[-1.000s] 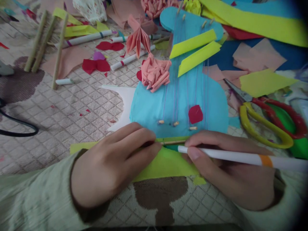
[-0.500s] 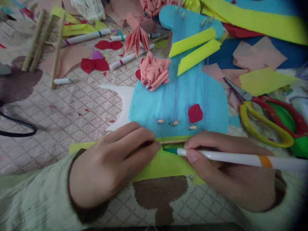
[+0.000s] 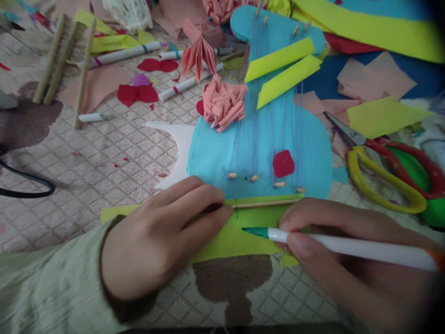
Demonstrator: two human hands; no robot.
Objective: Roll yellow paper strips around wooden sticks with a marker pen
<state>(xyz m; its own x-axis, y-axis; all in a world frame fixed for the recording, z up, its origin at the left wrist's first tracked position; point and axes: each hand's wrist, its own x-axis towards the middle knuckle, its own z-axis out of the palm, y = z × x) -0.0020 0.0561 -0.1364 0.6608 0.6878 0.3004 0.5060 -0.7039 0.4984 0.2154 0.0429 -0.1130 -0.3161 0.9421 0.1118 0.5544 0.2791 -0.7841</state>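
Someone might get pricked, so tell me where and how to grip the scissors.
Probably best by the yellow handle loop, coming from the near right: the scissors lie with their blades pointing away to the far left, and this wide loop is their nearest part.

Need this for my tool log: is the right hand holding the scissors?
No, the right hand holds a green-tipped white marker, while the scissors lie apart from it.

Stick point(image 3: 267, 204) on paper point(image 3: 232, 239), cutout point(image 3: 215, 160) behind, flower point(image 3: 224, 102) on cutout; scissors point(image 3: 359, 138) right
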